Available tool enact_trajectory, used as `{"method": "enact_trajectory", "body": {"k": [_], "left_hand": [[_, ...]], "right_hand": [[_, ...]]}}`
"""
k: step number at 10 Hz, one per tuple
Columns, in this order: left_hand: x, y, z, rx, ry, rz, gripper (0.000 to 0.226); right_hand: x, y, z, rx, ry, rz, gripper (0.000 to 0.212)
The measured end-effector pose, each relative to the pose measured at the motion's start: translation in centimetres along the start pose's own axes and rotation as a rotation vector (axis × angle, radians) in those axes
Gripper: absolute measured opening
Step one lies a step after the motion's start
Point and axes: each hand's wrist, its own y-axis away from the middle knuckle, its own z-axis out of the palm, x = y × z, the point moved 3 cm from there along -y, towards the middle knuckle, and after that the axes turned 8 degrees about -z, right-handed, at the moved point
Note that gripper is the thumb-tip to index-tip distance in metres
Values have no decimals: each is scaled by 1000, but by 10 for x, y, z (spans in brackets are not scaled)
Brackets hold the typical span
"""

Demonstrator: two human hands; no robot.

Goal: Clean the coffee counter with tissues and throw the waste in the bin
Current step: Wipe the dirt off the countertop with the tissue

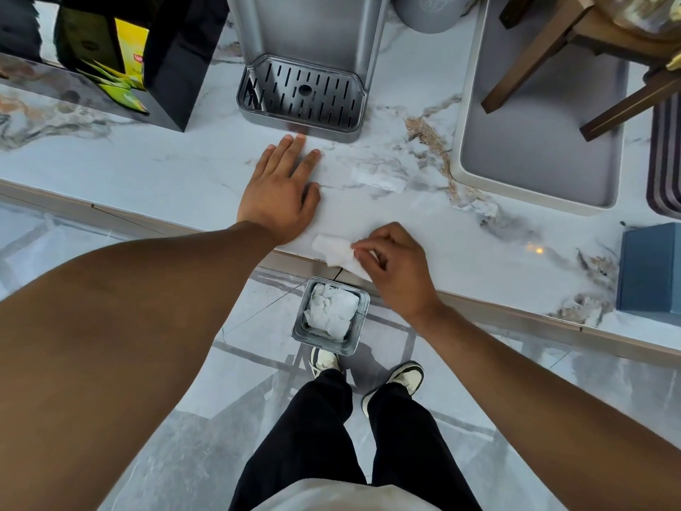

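Observation:
My right hand point(394, 267) pinches a white tissue point(337, 250) at the front edge of the marble counter point(166, 171), partly past the edge. My left hand point(282, 188) lies flat on the counter with fingers spread, just in front of the coffee machine's drip tray point(300, 99). Below the counter edge, on the floor, stands a square metal bin point(329, 315) holding crumpled white tissues. A flat white paper scrap point(376, 178) lies on the counter right of my left hand, and a smaller scrap point(479, 207) lies farther right.
A grey tray point(538, 171) holding a wooden stand sits at the back right. A blue box point(650, 267) stands at the right counter edge. A black holder point(173, 60) with yellow-green tea packets is at the back left. My feet stand behind the bin.

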Motion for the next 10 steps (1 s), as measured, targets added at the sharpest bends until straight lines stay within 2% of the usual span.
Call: {"method": "enact_trajectory", "body": {"k": [1,2,3,4,5,6,7,8,9,10], "left_hand": [[0,0,0,8,7,0,57],[-1,-1,1,13,15,-4,57],[-1,-1,2,14,10,-6,56],[-1,-1,2,19,15,2,56],[-1,0,3,20,11,0,56],[0,-1,3,28,17,0,56],[-2,-1,2,31,22,4,56],[-1,-1,1,24,25,2,57],[0,-1,0,22,26,2,57],[0,1,-2,23,33,0,57]], "right_hand": [[-3,12,2,-81,-66,19,10],[-4,1,-11,-88,-176,66,10],[4,-23,-31,72,-134,113,9],[24,-70,-57,277,82,149,11],[34,-85,-59,277,182,183,14],[35,-68,-43,213,238,162,11],[20,-37,-26,150,199,54,10],[0,15,-5,11,76,-59,9],[-6,33,0,-95,-21,-22,9],[-7,6,-13,-21,-77,-31,6]]}}
